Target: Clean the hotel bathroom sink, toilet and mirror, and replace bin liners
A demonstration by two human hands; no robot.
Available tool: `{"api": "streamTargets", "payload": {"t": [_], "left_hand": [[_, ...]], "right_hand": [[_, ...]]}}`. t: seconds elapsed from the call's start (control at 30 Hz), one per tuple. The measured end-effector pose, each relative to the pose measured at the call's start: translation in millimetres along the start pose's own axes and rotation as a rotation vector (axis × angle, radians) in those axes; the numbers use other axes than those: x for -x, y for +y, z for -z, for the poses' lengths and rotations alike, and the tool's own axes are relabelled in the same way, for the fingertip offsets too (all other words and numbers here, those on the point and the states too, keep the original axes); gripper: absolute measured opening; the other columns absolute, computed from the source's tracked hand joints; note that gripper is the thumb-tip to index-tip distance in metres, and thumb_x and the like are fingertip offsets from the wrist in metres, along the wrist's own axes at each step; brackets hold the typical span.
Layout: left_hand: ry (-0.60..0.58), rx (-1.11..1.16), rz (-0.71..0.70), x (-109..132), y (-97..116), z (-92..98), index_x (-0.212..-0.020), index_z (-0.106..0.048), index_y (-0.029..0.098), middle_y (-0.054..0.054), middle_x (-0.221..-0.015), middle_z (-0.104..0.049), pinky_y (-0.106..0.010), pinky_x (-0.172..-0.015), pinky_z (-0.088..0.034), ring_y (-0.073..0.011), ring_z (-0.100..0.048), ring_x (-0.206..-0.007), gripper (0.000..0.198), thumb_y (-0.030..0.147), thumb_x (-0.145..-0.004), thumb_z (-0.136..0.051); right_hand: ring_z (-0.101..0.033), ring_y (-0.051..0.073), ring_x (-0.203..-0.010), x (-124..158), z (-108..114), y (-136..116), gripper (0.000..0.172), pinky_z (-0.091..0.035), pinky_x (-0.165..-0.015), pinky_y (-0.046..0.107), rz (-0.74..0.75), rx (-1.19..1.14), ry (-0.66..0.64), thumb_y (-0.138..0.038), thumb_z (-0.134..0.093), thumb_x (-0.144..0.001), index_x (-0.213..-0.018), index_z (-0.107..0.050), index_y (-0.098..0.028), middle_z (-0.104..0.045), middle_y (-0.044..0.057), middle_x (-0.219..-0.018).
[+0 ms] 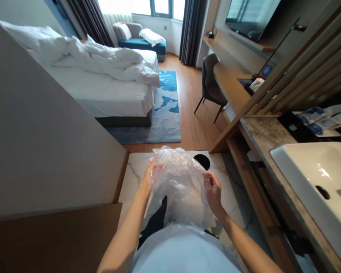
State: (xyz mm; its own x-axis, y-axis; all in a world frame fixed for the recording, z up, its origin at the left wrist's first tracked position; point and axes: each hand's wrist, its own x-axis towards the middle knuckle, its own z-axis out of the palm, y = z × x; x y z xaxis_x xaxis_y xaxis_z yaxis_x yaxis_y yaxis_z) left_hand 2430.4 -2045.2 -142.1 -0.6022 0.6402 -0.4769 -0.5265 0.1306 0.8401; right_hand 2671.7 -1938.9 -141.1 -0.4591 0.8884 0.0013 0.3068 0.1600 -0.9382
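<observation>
A clear plastic bag [180, 185] is to the left of the sink [290, 170], held up between both hands. The left hand [153, 172], farther from the sink, grips the bag's left side, its fingers blurred by the film; the right hand [213, 187], nearer the sink, pinches the right edge. The sink sits on a stone counter [264, 131]. Beyond the sink, to its left, are a chair [211, 83] and a bed [127, 121].

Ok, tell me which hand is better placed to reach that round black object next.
Probably the right hand: it pinches the clear plastic bag on the side nearer the round black object. The left hand is across, partly veiled by plastic.
</observation>
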Motion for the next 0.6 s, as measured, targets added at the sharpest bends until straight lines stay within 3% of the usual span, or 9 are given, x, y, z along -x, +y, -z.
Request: {"api": "streamTargets", "payload": {"t": [0.03,0.1,0.17,0.23,0.33,0.37,0.43,0.5,0.6], "left_hand": [[-0.007,0.06,-0.042,-30,25,-6.0,-0.082,-0.058,0.016,-0.005,-0.066,-0.06,-0.029,-0.054,-0.048,-0.0182,-0.058,-0.058,0.054,0.069,-0.073,-0.06],[-0.024,0.169,-0.15,-84,85,-17.4,-0.074,-0.053,0.017,0.001,-0.059,-0.055,-0.023,-0.047,-0.042,-0.0113,-0.05,-0.049,0.049,0.06,-0.063,-0.075],[-0.137,0.125,-0.242,-123,148,-31.5,-0.072,-0.054,0.017,0.004,-0.056,-0.052,-0.02,-0.044,-0.037,-0.0081,-0.045,-0.045,0.048,0.049,-0.053,-0.085],[-0.376,-0.163,-0.263,-143,204,-49.7,-0.075,-0.062,0.016,0.004,-0.056,-0.052,-0.018,-0.042,-0.033,-0.0073,-0.044,-0.045,0.043,0.043,-0.052,-0.087],[-0.756,-0.684,-0.256,-150,268,-80.0,-0.081,-0.072,0.015,0.001,-0.056,-0.054,-0.019,-0.039,-0.025,-0.0069,-0.04,-0.043,0.038,0.043,-0.059,-0.082],[-0.845,-0.803,-0.27,-150,284,-88.0,-0.083,-0.073,0.015,0.001,-0.057,-0.055,-0.019,-0.04,-0.024,-0.0072,-0.04,-0.043,0.037,0.044,-0.06,-0.08],[-0.922,-0.944,-0.358,-152,310,-95.7,-0.088,-0.074,0.018,0.001,-0.059,-0.057,-0.02,-0.042,-0.027,-0.0087,-0.042,-0.045,0.036,0.045,-0.064,-0.076],[-0.781,-0.991,-0.551,-159,329,-89.0,-0.084,-0.073,0.018,0.002,-0.058,-0.055,-0.021,-0.043,-0.03,-0.0096,-0.043,-0.047,0.034,0.047,-0.067,-0.073],[-0.304,-0.988,-0.836,-172,350,-57.9,-0.063,-0.062,0.016,0.004,-0.051,-0.043,-0.02,-0.041,-0.023,-0.0082,-0.035,-0.046,0.036,0.05,-0.071,-0.068]], "right_hand": [[-0.051,0.018,-0.066,-10,1,11,0.031,-0.04,-0.062,0.03,0.009,0.099,-0.058,-0.049,-0.041,-0.094,-0.084,-0.056,-0.023,-0.054,0.003,-0.072],[-0.056,0.02,-0.067,-35,4,22,0.025,-0.043,-0.064,0.032,-0.016,0.297,-0.362,-0.041,-0.044,-0.092,-0.079,-0.058,-0.024,-0.058,0.004,-0.069],[-0.061,0.023,-0.073,-71,6,4,0.015,-0.046,-0.07,0.035,-0.03,0.43,-0.672,-0.032,-0.052,-0.086,-0.08,-0.063,-0.023,-0.065,0.005,-0.074],[-0.063,0.027,-0.097,-122,1,-43,0.024,-0.047,-0.087,0.04,0.051,0.434,-0.666,-0.03,-0.06,-0.081,-0.102,-0.067,-0.022,-0.069,0.009,-0.103],[-0.04,0.026,-0.135,-219,-25,-136,0.078,-0.032,-0.112,0.043,0.312,0.186,-0.387,-0.043,-0.072,-0.075,-0.144,-0.041,-0.023,-0.042,0.012,-0.148],[-0.04,0.025,-0.135,-251,-38,-163,0.09,-0.032,-0.112,0.041,0.389,0.096,-0.444,-0.045,-0.077,-0.069,-0.146,-0.036,-0.025,-0.042,0.01,-0.148],[-0.052,0.022,-0.121,-304,-65,-200,0.083,-0.04,-0.104,0.035,0.456,0.005,-0.683,-0.047,-0.08,-0.064,-0.137,-0.049,-0.023,-0.058,0.006,-0.13],[-0.061,0.017,-0.092,-340,-88,-215,0.051,-0.048,-0.085,0.029,0.403,-0.007,-0.905,-0.049,-0.074,-0.071,-0.107,-0.065,-0.016,-0.067,0.002,-0.095],[-0.053,0.011,-0.066,-370,-100,-211,0.036,-0.043,-0.064,0.023,0.318,0.064,-0.984,-0.048,-0.064,-0.08,-0.08,-0.065,-0.012,-0.059,-0.001,-0.069]]}}
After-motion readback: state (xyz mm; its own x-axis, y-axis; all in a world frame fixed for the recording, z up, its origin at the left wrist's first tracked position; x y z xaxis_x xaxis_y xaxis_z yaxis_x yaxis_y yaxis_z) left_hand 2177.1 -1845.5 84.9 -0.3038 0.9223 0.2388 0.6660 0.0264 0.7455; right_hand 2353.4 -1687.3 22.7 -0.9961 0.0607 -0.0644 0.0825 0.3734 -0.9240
